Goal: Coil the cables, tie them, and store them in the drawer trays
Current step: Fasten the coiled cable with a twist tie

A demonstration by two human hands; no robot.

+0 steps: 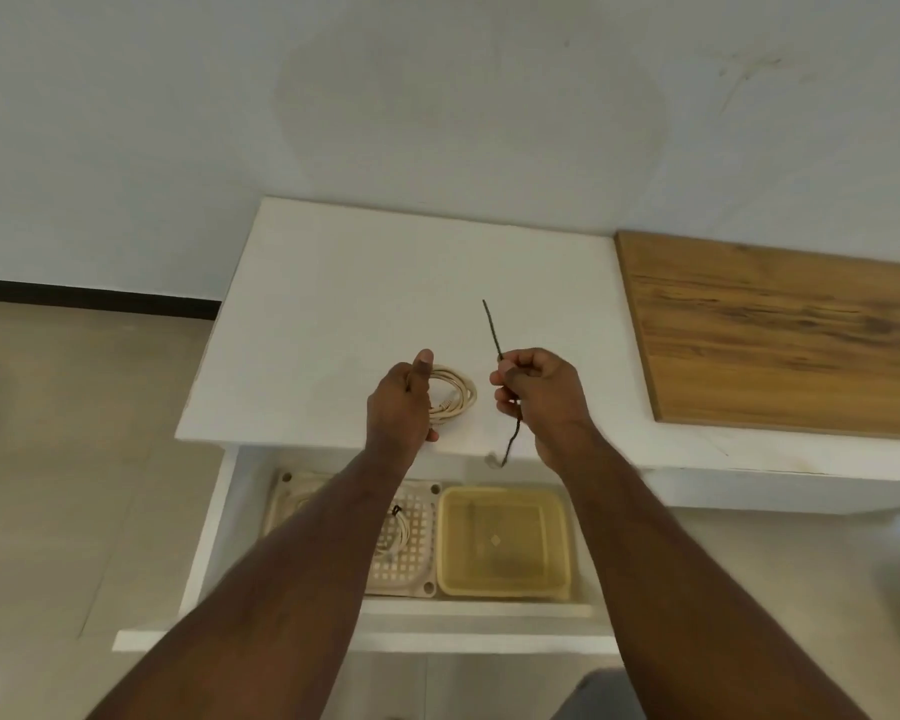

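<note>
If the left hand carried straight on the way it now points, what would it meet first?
Probably only the bare white counter top, then the wall behind it. The left hand already grips the coiled beige cable; height above the counter is unclear.

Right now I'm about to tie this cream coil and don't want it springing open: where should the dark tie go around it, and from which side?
Wrap the dark tie around the coiled cream cable on its free right arc, coming from the right, where the right hand holds it. The left hand grips the left side, so the loops stay bunched there.
</note>
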